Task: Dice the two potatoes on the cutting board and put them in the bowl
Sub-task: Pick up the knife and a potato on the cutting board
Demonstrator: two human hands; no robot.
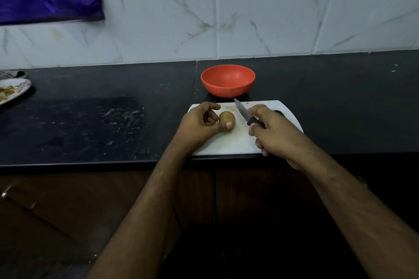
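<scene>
Head view, the only 1 you have: your left hand sits at the left end of the white cutting board, thumb and forefinger pinching a whole, unpeeled potato while the other fingers curl into the palm. The potato rests on the board just right of that hand, touching the thumb tip. Only 1 potato shows; a 2nd is not visible, and it may be hidden behind a hand.

Your right hand grips the black handle of a knife, fingers wrapped closed around it. The blade points up and away to the left, its tip over the far edge of the board near the bowl, and it looks to be off the board. The blade stands just right of the potato, apart from it and not yet cutting.

The potato's long axis runs roughly left to right across the board, and the blade lies nearly across that axis, so a crosswise first cut looks set up: bring the edge left and down onto the potato, clear of your left thumb. The knife hand is the nearer mover.

The red bowl stands on the black counter just beyond the board's far edge, with nothing visible inside. A plate with scraps sits at the far left.
</scene>
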